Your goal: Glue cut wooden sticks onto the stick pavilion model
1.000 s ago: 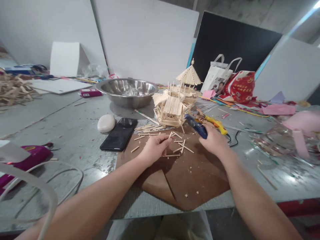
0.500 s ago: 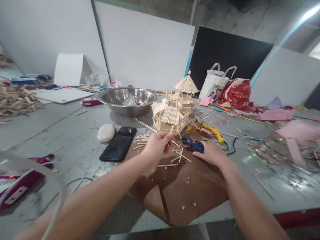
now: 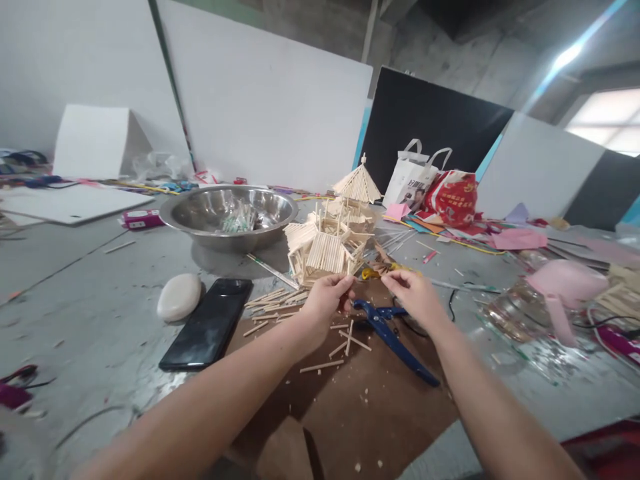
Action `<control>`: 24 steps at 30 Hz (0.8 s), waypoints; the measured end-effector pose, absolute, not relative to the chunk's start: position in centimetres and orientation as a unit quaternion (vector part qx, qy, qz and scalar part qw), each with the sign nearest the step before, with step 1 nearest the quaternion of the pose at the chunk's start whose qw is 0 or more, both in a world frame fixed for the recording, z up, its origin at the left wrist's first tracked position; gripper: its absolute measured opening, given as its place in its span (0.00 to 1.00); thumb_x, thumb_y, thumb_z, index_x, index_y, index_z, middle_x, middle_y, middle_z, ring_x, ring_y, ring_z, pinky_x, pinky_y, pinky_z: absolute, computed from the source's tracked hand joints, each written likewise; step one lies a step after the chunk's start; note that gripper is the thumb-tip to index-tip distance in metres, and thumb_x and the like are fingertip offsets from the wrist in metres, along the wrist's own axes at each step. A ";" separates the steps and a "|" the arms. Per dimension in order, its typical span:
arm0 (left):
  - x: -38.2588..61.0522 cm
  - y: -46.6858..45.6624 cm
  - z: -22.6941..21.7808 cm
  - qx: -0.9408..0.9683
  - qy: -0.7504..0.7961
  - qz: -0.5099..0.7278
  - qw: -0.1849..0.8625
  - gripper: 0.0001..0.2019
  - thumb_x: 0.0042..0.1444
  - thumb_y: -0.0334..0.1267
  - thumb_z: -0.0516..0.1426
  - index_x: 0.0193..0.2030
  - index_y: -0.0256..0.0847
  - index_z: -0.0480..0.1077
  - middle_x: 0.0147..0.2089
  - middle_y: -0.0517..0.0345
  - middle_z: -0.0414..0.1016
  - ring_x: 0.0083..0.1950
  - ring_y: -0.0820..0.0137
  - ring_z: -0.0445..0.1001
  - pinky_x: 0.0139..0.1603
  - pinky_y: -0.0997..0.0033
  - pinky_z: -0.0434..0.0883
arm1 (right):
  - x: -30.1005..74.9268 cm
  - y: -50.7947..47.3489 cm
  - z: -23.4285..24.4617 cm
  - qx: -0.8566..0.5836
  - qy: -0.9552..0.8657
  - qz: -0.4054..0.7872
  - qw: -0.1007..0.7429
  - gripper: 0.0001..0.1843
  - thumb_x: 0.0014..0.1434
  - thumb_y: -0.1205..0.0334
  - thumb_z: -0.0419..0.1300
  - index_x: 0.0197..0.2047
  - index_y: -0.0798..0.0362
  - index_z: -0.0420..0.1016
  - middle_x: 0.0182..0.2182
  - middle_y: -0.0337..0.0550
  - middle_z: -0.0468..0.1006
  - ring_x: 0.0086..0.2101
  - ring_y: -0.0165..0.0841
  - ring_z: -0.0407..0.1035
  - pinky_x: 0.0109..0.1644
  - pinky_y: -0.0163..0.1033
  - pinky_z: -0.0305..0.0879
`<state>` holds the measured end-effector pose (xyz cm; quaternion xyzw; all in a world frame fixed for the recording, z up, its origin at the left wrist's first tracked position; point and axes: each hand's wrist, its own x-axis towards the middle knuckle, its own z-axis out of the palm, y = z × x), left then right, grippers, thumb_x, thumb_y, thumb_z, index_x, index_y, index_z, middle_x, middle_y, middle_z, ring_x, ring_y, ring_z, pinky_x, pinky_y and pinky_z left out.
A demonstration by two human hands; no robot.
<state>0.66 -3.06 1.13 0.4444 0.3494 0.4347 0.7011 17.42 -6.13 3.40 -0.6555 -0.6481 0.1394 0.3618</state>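
My left hand (image 3: 327,303) is closed in a pinch just in front of the stick-built pavilion model (image 3: 327,252). A thin wooden stick showed in these fingers in the earlier frame; now the fingertips mostly hide it. To the right, my right hand (image 3: 413,297) is raised with thumb and forefinger together, near the yellow hot glue gun (image 3: 371,273). Whatever those fingertips hold, if anything, is too small to make out. Below and between both hands, blue hand cutters (image 3: 397,343) lie spread on a brown sheet (image 3: 345,413). Short cut sticks (image 3: 321,366) are scattered beside them.
A steel basin (image 3: 227,233) stands behind at left. A black phone (image 3: 207,327) and a white rounded case (image 3: 179,297) lie left of the brown sheet. Bags (image 3: 453,198) and coloured paper are at the back right, a pink-topped clear container (image 3: 567,283) at the right.
My right hand has let go of the blue cutters, which now lie spread on the brown sheet, and has risen toward my left hand. The view has shifted to the right.
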 end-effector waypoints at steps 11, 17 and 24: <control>1.1 -2.4 0.8 0.505 0.345 0.439 0.658 0.17 0.43 0.48 0.55 0.19 0.34 0.61 0.14 0.65 0.61 0.12 0.82 0.57 0.12 0.80 0.53 | 13.2 -2.1 4.6 -0.556 -0.554 0.442 0.435 0.15 0.39 0.51 0.60 0.22 0.56 0.70 0.13 0.31 0.64 0.15 0.21 0.50 0.20 0.31 0.47; 0.8 -2.4 0.3 0.374 0.333 0.483 0.719 0.13 0.40 0.43 0.59 0.26 0.36 0.62 0.17 0.66 0.63 0.12 0.82 0.58 0.12 0.81 0.54 | 12.6 -1.5 4.2 -0.565 -0.515 0.439 0.472 0.15 0.35 0.53 0.62 0.20 0.57 0.69 0.11 0.29 0.60 0.14 0.20 0.49 0.19 0.30 0.45; 0.7 -2.4 0.0 0.287 0.303 0.461 0.783 0.10 0.42 0.38 0.58 0.26 0.36 0.62 0.18 0.67 0.64 0.11 0.84 0.58 0.11 0.83 0.53 | 12.2 -1.2 2.8 -0.562 -0.469 0.465 0.498 0.16 0.34 0.52 0.63 0.23 0.56 0.70 0.11 0.29 0.60 0.13 0.20 0.48 0.16 0.30 0.43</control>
